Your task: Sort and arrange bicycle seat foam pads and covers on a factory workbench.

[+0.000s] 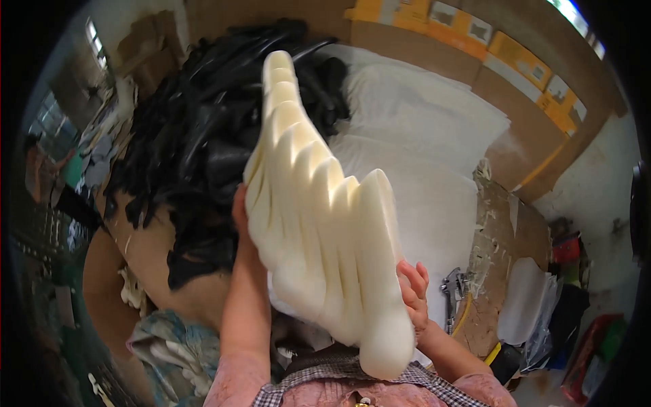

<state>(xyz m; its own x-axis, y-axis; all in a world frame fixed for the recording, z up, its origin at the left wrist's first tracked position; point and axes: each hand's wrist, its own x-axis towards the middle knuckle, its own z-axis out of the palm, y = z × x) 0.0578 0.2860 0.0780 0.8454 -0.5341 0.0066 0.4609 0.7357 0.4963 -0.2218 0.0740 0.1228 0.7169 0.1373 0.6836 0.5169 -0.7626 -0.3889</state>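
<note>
A large cream-white foam piece (319,203), shaped like a wing with deep ribs, hangs tilted in front of me. Its narrow tip points away, and its broad rounded end comes close to my checked apron. My left hand (241,209) grips its left edge, with most of the fingers hidden behind the foam. At the lower right edge, my right hand (414,293) holds the piece from the side, its fingertips showing and slightly curled. Below it, white sheets (434,197) cover the work surface.
Black, glossy limp pieces (203,129) are heaped at the far left. A metal wrench-like tool (453,292) lies right of my right hand. Cardboard with yellow-orange strips (515,61) stands along the back. A patterned cloth (178,353) sits at lower left, plastic bags (532,305) at right.
</note>
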